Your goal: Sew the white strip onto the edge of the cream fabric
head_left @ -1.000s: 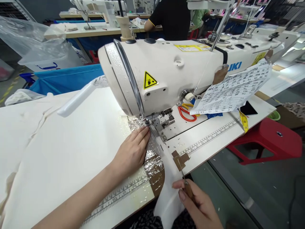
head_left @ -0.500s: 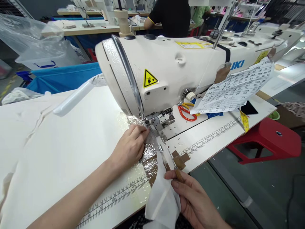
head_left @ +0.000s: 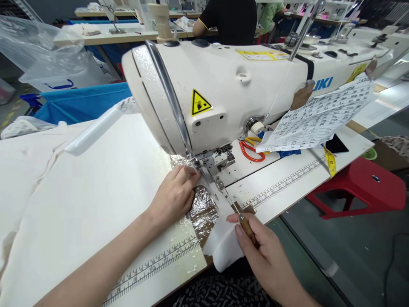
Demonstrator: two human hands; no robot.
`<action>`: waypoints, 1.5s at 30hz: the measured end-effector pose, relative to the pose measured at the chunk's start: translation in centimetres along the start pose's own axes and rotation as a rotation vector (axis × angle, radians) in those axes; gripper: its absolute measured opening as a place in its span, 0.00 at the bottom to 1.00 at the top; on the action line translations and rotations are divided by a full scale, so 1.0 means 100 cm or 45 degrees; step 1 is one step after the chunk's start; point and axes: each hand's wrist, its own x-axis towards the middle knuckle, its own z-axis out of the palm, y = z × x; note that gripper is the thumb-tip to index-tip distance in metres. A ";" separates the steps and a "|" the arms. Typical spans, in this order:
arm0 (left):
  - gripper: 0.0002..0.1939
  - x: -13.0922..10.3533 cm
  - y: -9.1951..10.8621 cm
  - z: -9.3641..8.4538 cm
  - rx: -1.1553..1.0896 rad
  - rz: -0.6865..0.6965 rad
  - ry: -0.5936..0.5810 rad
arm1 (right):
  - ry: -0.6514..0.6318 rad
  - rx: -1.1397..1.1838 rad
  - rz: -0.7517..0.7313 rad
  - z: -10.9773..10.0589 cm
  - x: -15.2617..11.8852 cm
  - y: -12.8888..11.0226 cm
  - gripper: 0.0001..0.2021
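A white sewing machine [head_left: 211,94] stands over the table. Close by its needle area, my left hand [head_left: 177,192] has its fingers bent together on the white fabric [head_left: 223,238], pinching its edge. The fabric runs toward me and droops at the table's front edge. My right hand [head_left: 265,251] grips the wooden handle of an awl [head_left: 247,228], whose thin metal shaft points at the metal guide [head_left: 220,184] in front of the needle area. Part of the fabric lies behind the right hand's fingers. Shiny clear tape [head_left: 204,209] covers the tabletop between the hands.
Orange-handled scissors [head_left: 252,151] lie behind the needle area, below a handwritten sheet [head_left: 315,117]. A yellow tape measure [head_left: 330,162] hangs at the table edge. A red stool [head_left: 358,183] stands right. White cloth [head_left: 79,187] spreads left. A person in black [head_left: 230,21] sits beyond.
My right hand with the awl has moved slightly right and the awl's shaft shows more plainly. The fabric's loose end has shifted right and up. My left hand stays in place.
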 end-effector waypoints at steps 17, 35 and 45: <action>0.17 -0.004 -0.005 0.001 0.032 -0.035 -0.022 | 0.056 -0.218 -0.312 0.007 0.028 -0.009 0.11; 0.17 -0.004 -0.008 0.001 0.140 -0.024 -0.144 | 0.022 -0.506 -0.459 0.016 0.044 -0.010 0.14; 0.18 -0.005 -0.008 0.004 -0.010 -0.011 -0.062 | -0.179 -0.423 -0.422 0.013 0.038 -0.024 0.17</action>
